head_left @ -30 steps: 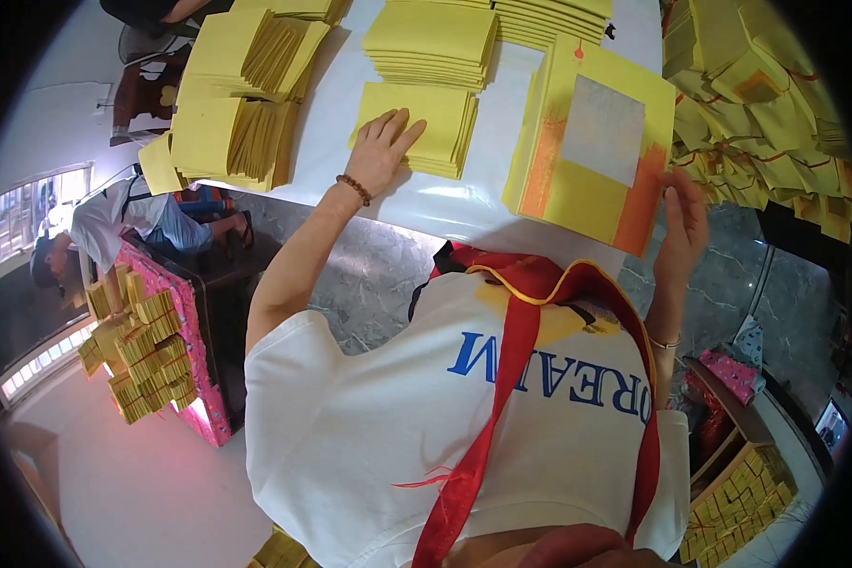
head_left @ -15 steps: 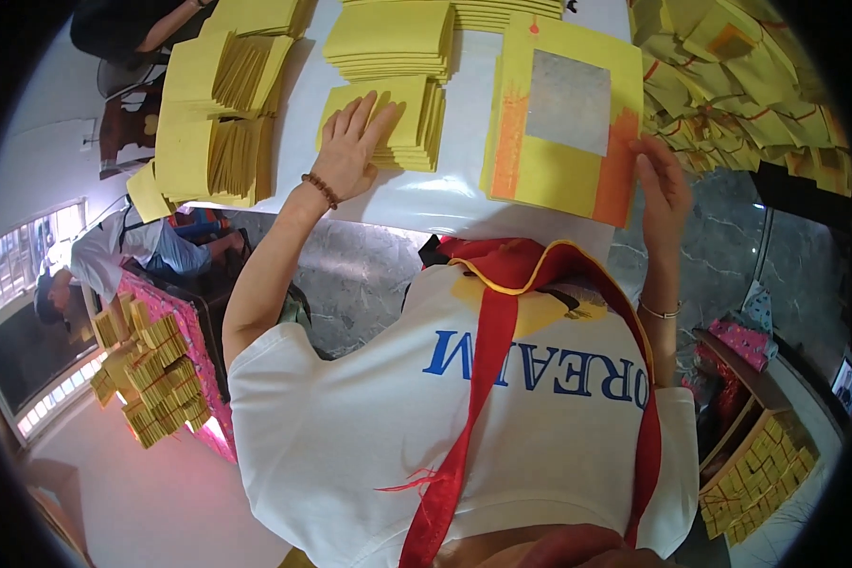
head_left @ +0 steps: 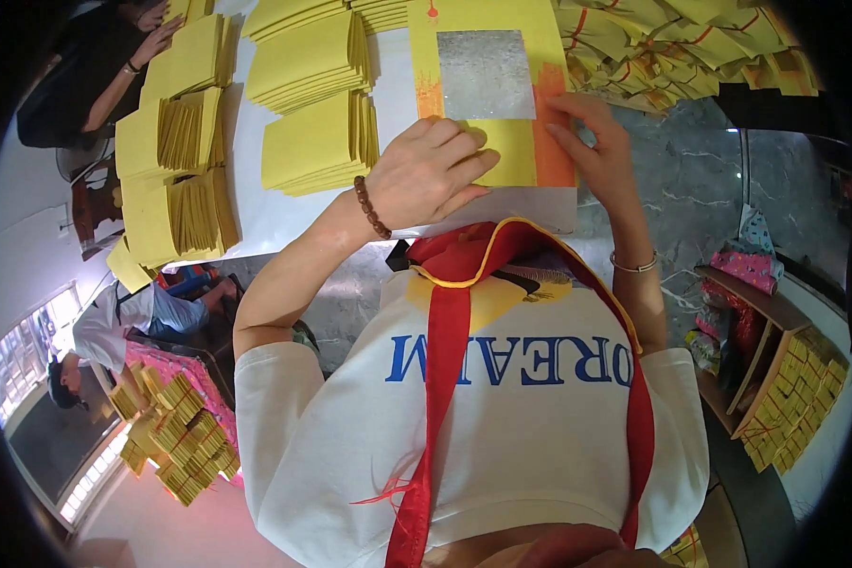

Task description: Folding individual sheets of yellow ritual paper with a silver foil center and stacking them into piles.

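While yellow paper stacks (head_left: 312,140) lie already folded, left hand (head_left: 431,170) and right hand (head_left: 598,150) touch an unfolded, orange-banded yellow sheet (head_left: 509,150); grip unclear to me.

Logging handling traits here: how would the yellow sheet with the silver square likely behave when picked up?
The yellow sheet would probably flex, since it looks like paper similar to the folded yellow stack beside it. It is likely light for its size: broad, with little thickness showing. Lying flat, it seems apt to slide rather than tip.
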`<move>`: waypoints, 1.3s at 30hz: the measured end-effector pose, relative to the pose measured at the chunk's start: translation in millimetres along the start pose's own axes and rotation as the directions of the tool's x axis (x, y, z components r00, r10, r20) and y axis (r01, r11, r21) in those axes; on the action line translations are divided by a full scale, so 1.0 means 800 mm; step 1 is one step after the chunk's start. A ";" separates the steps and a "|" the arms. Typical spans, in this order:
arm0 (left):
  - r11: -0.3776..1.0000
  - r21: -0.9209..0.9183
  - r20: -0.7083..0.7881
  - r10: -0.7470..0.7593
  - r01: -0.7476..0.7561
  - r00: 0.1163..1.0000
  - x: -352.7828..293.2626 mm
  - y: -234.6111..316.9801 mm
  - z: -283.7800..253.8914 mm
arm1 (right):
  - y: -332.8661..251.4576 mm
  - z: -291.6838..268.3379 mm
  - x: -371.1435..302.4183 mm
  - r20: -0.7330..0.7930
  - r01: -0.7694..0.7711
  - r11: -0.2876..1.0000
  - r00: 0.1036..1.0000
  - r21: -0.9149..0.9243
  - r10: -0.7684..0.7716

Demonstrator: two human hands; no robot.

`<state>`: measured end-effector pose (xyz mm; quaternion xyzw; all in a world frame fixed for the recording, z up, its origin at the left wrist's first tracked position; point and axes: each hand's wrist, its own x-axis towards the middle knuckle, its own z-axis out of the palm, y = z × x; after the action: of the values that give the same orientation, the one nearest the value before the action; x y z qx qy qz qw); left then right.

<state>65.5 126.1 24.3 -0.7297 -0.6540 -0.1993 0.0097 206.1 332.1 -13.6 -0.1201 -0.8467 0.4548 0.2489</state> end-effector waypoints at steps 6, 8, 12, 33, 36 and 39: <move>0.922 -0.346 -0.041 -0.198 0.172 0.979 0.008 -0.003 -0.006 | 0.005 0.000 0.001 0.038 -0.041 0.998 0.999 0.057 0.039; 0.940 -0.301 -0.055 -0.187 0.162 0.981 0.011 -0.003 -0.003 | 0.009 -0.001 -0.001 0.058 0.030 0.996 0.998 0.086 -0.035; 0.940 -0.286 -0.095 -0.224 0.189 0.970 0.007 -0.008 0.005 | 0.013 -0.004 -0.001 0.106 0.101 0.989 0.988 0.111 -0.113; 0.684 -0.562 0.144 -0.472 0.465 0.870 0.008 -0.027 -0.013 | 0.034 0.001 -0.008 0.133 0.017 0.983 0.990 0.184 -0.042; 0.608 -0.585 0.217 -0.521 0.538 0.825 0.006 -0.034 -0.011 | 0.037 0.001 -0.010 0.087 0.004 0.957 0.996 0.290 -0.031; 0.492 -0.704 0.200 -0.556 0.513 0.807 0.004 -0.046 0.000 | 0.026 0.001 -0.008 0.133 0.003 0.973 0.991 0.231 -0.034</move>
<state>30.8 134.6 16.4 -0.4259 -0.7107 -0.4550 -0.3262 210.8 340.1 -33.4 -0.0512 -0.8043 0.5546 0.2071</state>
